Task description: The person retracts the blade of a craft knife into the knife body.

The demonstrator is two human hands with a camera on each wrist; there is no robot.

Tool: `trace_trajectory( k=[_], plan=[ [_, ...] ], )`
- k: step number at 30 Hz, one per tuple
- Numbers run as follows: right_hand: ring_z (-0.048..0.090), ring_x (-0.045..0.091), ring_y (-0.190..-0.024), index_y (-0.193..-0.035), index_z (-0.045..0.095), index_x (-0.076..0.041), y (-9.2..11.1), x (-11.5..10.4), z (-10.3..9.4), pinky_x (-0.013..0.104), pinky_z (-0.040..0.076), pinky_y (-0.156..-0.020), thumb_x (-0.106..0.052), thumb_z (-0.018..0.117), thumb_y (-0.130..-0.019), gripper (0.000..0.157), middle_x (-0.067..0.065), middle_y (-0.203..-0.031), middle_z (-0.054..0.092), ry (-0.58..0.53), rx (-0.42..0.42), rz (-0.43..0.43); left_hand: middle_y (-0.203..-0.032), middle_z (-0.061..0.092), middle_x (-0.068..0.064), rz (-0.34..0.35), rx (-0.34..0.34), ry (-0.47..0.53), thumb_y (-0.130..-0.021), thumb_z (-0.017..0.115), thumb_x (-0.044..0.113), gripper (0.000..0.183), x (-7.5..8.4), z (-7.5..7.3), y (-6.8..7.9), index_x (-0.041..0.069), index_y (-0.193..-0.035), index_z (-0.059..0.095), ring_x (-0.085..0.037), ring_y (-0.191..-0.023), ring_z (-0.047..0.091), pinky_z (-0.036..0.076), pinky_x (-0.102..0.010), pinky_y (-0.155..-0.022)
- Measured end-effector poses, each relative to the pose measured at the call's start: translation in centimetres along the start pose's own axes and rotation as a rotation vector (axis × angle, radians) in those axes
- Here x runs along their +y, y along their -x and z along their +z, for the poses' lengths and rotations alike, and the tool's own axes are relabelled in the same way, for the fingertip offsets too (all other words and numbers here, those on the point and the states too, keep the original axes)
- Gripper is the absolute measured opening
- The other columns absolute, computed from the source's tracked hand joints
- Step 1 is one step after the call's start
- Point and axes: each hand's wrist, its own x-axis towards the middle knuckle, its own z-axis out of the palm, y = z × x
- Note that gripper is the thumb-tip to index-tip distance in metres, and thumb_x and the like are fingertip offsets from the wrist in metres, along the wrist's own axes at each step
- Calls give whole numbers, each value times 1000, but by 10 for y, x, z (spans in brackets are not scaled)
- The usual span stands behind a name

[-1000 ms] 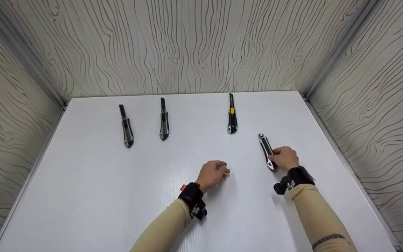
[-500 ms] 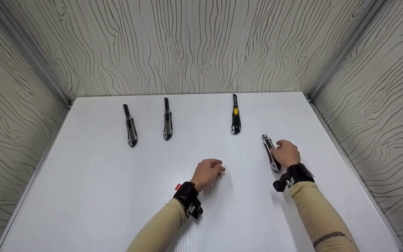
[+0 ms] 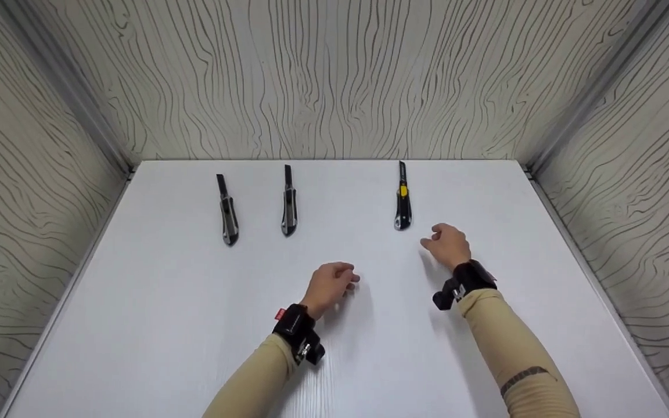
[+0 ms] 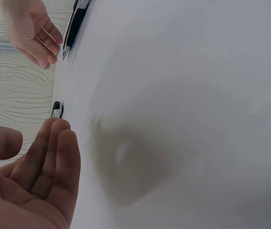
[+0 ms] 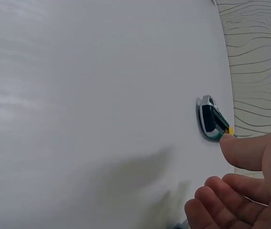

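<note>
silver-trimmed cutter (image 4: 75,25) lies on the white table (image 3: 392,348), to the right of the yellow-slider cutter (image 3: 403,203) and nearer to us. in the head view our right hand (image 3: 448,245) seems to cover it; the left wrist view shows it beside that hand. half a second ago our right fingers were at its side; now they have come away and hang just right of the yellow-slider cutter's handle, a little nearer to us. the thumb stands apart from the loosely bent fingers with nothing between them, so that grip is empty and about half spread. we judge that the silver-trimmed cutter has been let go and is lying loose; whether it shifted we cannot tell. our left hand (image 3: 327,285) hovers left of the yellow-slider cutter and nearer to us, fingers loosely curved, thumb apart, holding nothing. well left of that same cutter lie the inner grey cutter (image 3: 289,206) and, farther out, the outer grey cutter (image 3: 228,215), both well apart from our hands.
</note>
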Motion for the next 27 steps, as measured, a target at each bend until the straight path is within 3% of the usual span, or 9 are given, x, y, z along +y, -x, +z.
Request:
trace_trajectory(
  k=[5, 13, 22, 27],
  plan=[
    [57, 40, -114, -134, 48, 9, -18, -15, 16, 51, 45, -98, -28, 61, -93, 57, 27, -126, 59, -13, -32, -17, -103, 74, -13, -6, 21, 22, -98, 50, 14, 35, -5, -11, 0, -5, -126, 60, -20, -88, 70, 58, -30, -77],
    [53, 46, -121, -138, 41, 13, -46, -23, 36, 53, 45, -102, -32, 63, -90, 69, 33, -132, 53, -9, 1, 8, -105, 73, -14, -4, 41, 45, -99, 50, 15, 35, -9, -23, 1, -4, -126, 59, -22, -91, 70, 58, -35, -82],
    [56, 44, -108, -134, 45, 11, -63, -28, 47, 53, 48, -92, -43, 61, -90, 72, 32, -125, 52, 17, 48, 91, -102, 74, -16, -1, 74, 78, -98, 51, 13, 34, -17, -27, -5, -7, -124, 59, -24, -89, 70, 57, -27, -74],
    [57, 43, -104, -128, 49, 9, -68, -36, 56, 53, 49, -89, -49, 60, -89, 71, 29, -123, 50, 52, 85, 124, -101, 74, -16, -2, 87, 79, -98, 51, 13, 34, -18, -30, -7, -8, -124, 59, -24, -88, 71, 58, -29, -75]
  ],
)
